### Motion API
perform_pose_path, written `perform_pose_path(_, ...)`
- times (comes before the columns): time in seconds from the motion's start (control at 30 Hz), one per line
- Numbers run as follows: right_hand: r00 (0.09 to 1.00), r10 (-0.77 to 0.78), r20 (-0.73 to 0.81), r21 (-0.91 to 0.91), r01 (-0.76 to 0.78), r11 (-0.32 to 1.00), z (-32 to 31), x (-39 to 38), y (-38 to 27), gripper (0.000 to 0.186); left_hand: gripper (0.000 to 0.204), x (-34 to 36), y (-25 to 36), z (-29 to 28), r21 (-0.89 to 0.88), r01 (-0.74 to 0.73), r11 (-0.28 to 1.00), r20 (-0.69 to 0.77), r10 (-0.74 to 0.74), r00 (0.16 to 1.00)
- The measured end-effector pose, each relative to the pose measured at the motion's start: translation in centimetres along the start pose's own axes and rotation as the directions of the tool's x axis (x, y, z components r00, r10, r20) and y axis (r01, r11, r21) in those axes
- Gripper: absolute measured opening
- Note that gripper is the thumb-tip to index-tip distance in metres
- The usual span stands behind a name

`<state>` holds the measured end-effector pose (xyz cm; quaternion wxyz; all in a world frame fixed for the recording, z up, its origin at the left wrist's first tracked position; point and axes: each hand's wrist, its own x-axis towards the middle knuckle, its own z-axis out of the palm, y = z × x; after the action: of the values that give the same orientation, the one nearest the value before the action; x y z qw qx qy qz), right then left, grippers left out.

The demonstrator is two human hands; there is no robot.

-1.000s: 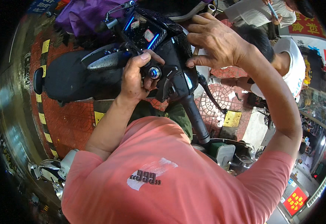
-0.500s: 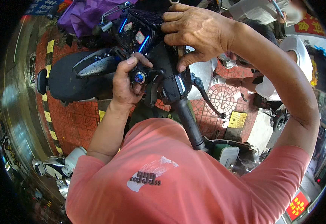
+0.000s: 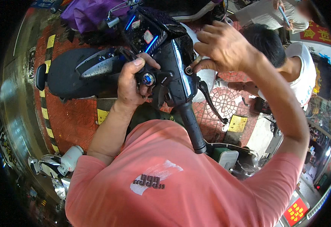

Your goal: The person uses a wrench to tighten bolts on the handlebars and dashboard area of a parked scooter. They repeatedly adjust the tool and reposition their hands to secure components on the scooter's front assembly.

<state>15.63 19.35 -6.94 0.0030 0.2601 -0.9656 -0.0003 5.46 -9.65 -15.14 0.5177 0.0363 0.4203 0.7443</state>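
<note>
A dark electric scooter stands in front of me, its handlebar grip (image 3: 193,130) pointing toward my chest. My left hand (image 3: 129,83) is closed round a black fitting with a blue-centred bolt (image 3: 148,79), beside the bar. A stem seems to run from this fitting to a teardrop-shaped mirror (image 3: 97,66) over the seat. My right hand (image 3: 224,47) is closed on a metal wrench (image 3: 189,70), whose ring end shows below the thumb, close to the bar housing; the fingers hide most of its shaft. Beyond the grip sits the black brake lever (image 3: 210,100).
The dashboard (image 3: 146,34) has blue strips and stickers. A black seat (image 3: 84,77) extends left. A person in white (image 3: 301,70) crouches at right; another stands behind. A purple cover (image 3: 86,17) lies at the far left. Red paving (image 3: 72,125) lies below.
My right hand has moved right, away from the dashboard, and turned, so the wrench's ring end now shows near the housing. My left hand keeps its hold. The crouching person's head is now more visible.
</note>
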Motion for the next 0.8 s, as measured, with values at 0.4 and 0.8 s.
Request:
perform_pose_path(0.4, 0.242, 0.97, 0.011, 0.085, -0.967, 0.24, -2.7, 2.9, -16.8, 0.05, 0.038, -0.5, 0.3, 0.0, 0.014, -0.003, 1.0, 0.035, 0.002, 0.999)
perform_pose_path(0.8, 0.18, 0.926, 0.331, 0.303, -0.95, 0.076, -4.0, 0.9, -12.1, 0.072, 0.038, 0.2, 0.5, -0.2, -0.024, -0.021, 0.999, 0.113, 0.023, 0.993)
